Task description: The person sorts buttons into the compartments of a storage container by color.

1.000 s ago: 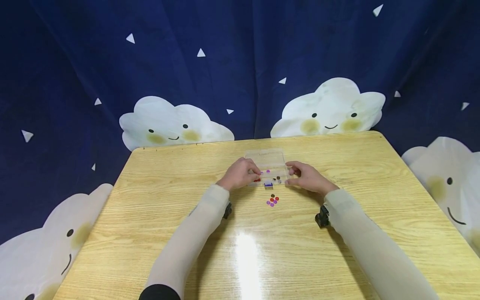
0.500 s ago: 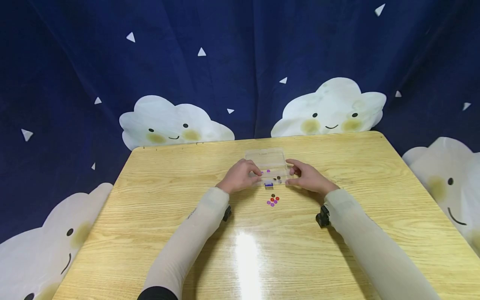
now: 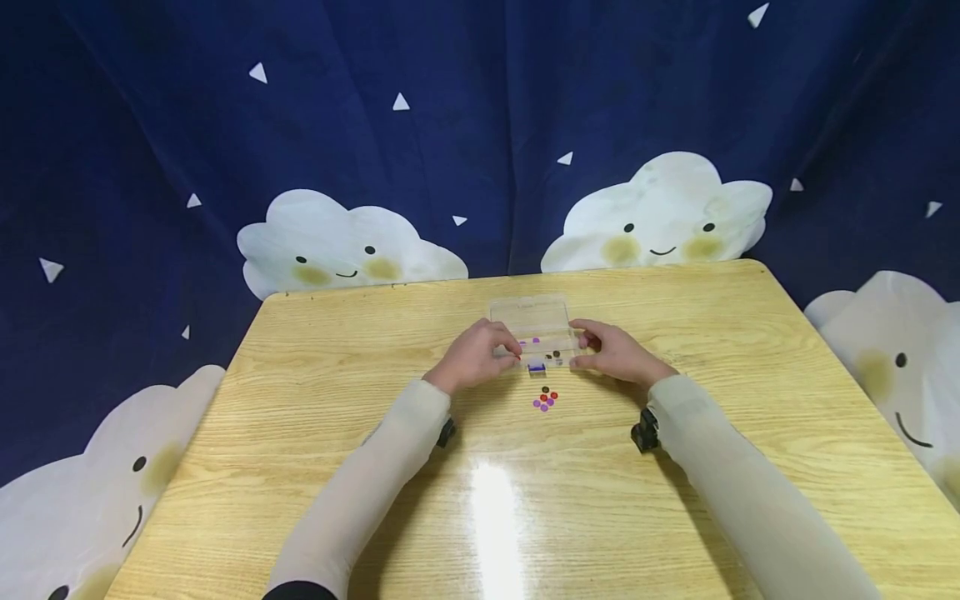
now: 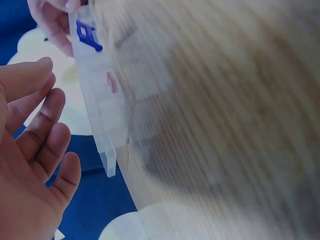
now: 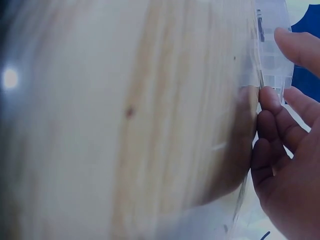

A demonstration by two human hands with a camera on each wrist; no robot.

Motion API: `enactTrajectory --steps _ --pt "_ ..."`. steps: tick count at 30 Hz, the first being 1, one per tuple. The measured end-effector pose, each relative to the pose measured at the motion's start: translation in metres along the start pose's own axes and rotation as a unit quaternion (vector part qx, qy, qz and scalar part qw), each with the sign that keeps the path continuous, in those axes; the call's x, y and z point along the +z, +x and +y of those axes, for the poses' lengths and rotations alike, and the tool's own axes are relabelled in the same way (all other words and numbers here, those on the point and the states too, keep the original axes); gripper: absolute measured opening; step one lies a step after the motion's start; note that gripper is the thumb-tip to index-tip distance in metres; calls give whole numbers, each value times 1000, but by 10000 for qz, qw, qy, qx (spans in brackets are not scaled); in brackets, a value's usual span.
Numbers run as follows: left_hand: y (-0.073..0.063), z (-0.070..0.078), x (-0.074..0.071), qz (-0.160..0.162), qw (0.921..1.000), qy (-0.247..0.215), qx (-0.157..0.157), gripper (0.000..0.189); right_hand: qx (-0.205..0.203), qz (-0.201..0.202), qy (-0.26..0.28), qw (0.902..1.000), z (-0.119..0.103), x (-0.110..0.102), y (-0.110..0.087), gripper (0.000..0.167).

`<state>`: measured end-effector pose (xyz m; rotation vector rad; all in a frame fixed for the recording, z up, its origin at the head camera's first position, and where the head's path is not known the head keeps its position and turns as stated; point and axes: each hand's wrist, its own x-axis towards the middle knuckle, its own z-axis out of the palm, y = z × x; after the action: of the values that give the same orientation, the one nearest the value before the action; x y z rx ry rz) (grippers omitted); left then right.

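A clear plastic compartment box (image 3: 531,358) with a blue latch (image 3: 537,368) lies on the table, its lid (image 3: 529,313) raised at the back. Small purple round pieces (image 3: 536,340) and dark ones (image 3: 557,355) show through it. My left hand (image 3: 477,353) is at the box's left end, thumb and index fingertips close together; a red spot (image 3: 518,357) shows right by them. I cannot tell whether they pinch a piece. In the left wrist view a red piece (image 4: 111,82) shows through the box wall. My right hand (image 3: 617,353) grips the box's right end between thumb and fingers.
In front of the box lies a small cluster of red, purple and dark round pieces (image 3: 545,400) on the wooden table (image 3: 360,367). A dark blue curtain (image 3: 495,133) with white clouds hangs behind the table.
Red pieces seen beside the left fingers earlier became covered, then a red spot appeared at the fingertips. The left wrist has drawn slightly left. The right hand has stayed at the box.
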<state>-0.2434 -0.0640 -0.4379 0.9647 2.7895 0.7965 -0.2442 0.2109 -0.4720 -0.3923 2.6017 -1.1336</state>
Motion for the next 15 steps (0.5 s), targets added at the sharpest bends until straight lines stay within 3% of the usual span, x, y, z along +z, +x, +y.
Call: enactTrajectory --steps 8,15 --pt "-6 9 1 -132 9992 181 345 14 130 8 -85 9999 -3 -1 1 75" --pt "-8 10 1 -144 9991 178 366 14 106 -20 -33 9999 -4 -1 2 74"
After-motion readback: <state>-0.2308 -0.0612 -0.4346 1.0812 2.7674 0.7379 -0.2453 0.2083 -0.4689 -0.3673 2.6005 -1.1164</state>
